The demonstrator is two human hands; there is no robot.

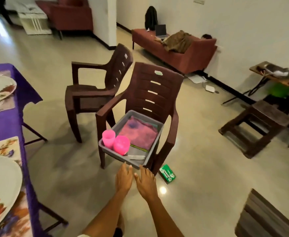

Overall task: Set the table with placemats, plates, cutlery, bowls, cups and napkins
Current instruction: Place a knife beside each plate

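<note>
where the grey tray (153,152) sits on the seat of the nearer brown plastic chair (154,93), it holds the remaining table things — a pink cup (108,136) standing upright at its near left corner, a pink bowl (121,145) touching the cup's right side, a folded pink-and-purple napkin (138,134) filling the middle and back, and what looks like cutlery (136,157) lying along the near edge, too blurred to make out. both hands reach toward the tray's near rim: the left hand (124,177) and the right hand (146,181) lie side by side, fingers straight and loosely spread, holding nothing, with the tips at or just short of the rim — i cannot tell whether they touch it.

on the left edge of the view stands the desk (5,124) under a purple cloth, with two patterned placemats (2,146) and a white plate (0,86) on the far one and another white plate (3,185) on the near one. a second brown chair (99,86) stands behind and to the left of the first. on the floor just right of the nearer chair lies a small green packet (167,172). farther back a red-brown sofa (183,53) carries a laptop (160,30) and a crumpled brown cloth (178,41), and a dark wooden stool (255,127) stands to the right.
</note>
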